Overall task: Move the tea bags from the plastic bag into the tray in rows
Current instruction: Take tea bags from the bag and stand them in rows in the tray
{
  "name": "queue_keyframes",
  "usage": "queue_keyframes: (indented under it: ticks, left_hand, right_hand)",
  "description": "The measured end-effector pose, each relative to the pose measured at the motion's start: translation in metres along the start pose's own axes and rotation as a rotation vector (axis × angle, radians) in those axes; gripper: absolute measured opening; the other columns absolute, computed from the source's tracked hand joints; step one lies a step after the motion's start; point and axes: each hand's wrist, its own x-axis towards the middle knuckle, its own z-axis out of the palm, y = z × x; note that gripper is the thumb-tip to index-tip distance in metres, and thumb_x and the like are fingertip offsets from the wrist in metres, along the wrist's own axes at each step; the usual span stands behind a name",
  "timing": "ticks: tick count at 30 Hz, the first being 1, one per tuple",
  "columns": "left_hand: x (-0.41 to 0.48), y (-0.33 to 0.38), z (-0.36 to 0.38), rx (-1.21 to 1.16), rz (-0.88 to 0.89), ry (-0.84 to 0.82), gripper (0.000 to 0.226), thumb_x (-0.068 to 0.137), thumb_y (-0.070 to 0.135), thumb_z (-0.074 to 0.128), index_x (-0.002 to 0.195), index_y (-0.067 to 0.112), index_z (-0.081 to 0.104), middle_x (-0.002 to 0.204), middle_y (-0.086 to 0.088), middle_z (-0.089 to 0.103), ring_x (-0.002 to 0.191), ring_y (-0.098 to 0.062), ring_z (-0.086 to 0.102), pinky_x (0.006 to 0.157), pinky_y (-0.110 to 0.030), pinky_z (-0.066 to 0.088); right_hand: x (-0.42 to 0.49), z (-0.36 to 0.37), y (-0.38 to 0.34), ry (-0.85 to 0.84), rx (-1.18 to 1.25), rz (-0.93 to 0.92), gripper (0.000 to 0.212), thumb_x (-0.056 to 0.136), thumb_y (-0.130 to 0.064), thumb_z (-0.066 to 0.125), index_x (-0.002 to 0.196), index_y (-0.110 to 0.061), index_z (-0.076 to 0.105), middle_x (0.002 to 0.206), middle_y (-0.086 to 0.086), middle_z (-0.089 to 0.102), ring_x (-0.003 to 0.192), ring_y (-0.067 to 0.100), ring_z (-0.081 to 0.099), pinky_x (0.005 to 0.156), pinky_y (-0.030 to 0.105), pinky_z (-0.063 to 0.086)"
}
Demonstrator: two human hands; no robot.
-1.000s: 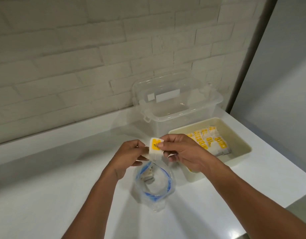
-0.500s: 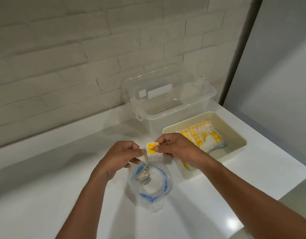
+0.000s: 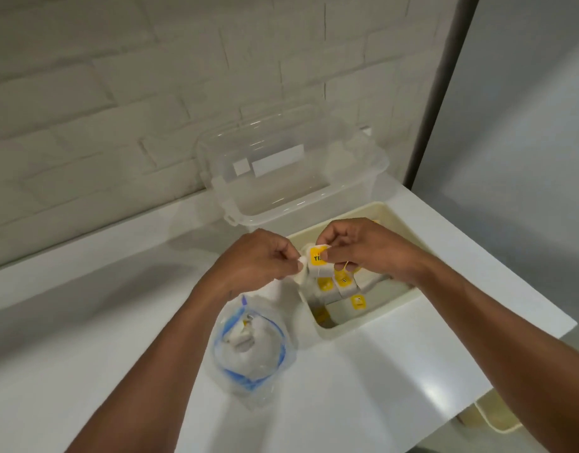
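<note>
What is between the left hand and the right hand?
In the head view, one tea bag with a yellow tag; the left hand and right hand both pinch it, over the tray.

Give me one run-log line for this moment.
left hand pinches tea bag | right hand pinches its yellow tag | held at tray edge | plastic bag open
</note>
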Motion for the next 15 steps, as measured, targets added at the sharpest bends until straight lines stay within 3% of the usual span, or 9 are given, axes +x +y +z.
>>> queue_keyframes:
  ticks: [2, 4, 8, 12, 15]
  left_hand:
    - [0.014, 0.006, 0.010, 0.241, 0.045, 0.003, 0.006, 0.081, 0.038, 0.076, 0.082, 0.032, 0.076, 0.071, 0.021, 0.070, 0.068, 0.002, 0.064, 0.064, -0.024, 0.051]
    - [0.024, 0.013, 0.023, 0.449, 0.060, -0.009, 0.007, 0.081, 0.042, 0.072, 0.086, 0.037, 0.074, 0.085, 0.019, 0.072, 0.086, -0.006, 0.066, 0.074, -0.028, 0.052]
    - [0.040, 0.021, 0.054, 0.835, 0.095, 0.036, 0.017, 0.086, 0.041, 0.062, 0.099, 0.037, 0.071, 0.101, 0.012, 0.069, 0.106, -0.019, 0.056, 0.077, -0.032, 0.032]
    - [0.046, 0.027, 0.078, 1.049, 0.079, -0.049, 0.011, 0.087, 0.033, 0.057, 0.085, 0.024, 0.063, 0.076, 0.007, 0.050, 0.099, -0.023, 0.053, 0.073, -0.035, 0.024]
    - [0.050, 0.028, 0.090, 1.032, 0.012, -0.209, 0.019, 0.086, 0.034, 0.060, 0.072, 0.022, 0.054, 0.067, 0.008, 0.044, 0.091, -0.022, 0.057, 0.065, -0.031, 0.026]
  right_hand:
    - [0.002, -0.013, 0.010, -0.037, -0.045, 0.023, 0.009, 0.087, -0.010, 0.070, 0.096, -0.010, 0.067, 0.075, -0.001, 0.065, 0.067, 0.011, 0.059, 0.069, 0.030, 0.044]
    - [0.004, -0.022, 0.021, -0.068, -0.123, 0.039, 0.010, 0.086, -0.011, 0.071, 0.096, -0.010, 0.068, 0.075, -0.001, 0.066, 0.068, 0.010, 0.060, 0.067, 0.028, 0.046]
    - [0.015, -0.028, 0.047, -0.035, -0.453, 0.016, 0.009, 0.080, -0.021, 0.075, 0.085, -0.025, 0.069, 0.080, -0.010, 0.069, 0.066, 0.000, 0.058, 0.061, 0.012, 0.043]
    - [0.021, -0.024, 0.070, -0.124, -0.651, -0.049, 0.011, 0.082, -0.035, 0.074, 0.089, -0.028, 0.068, 0.088, -0.009, 0.070, 0.083, 0.010, 0.063, 0.075, 0.027, 0.050]
    - [0.025, -0.022, 0.077, -0.294, -0.797, -0.067, 0.014, 0.086, -0.038, 0.069, 0.095, -0.029, 0.066, 0.092, -0.007, 0.072, 0.089, 0.013, 0.062, 0.072, 0.027, 0.044]
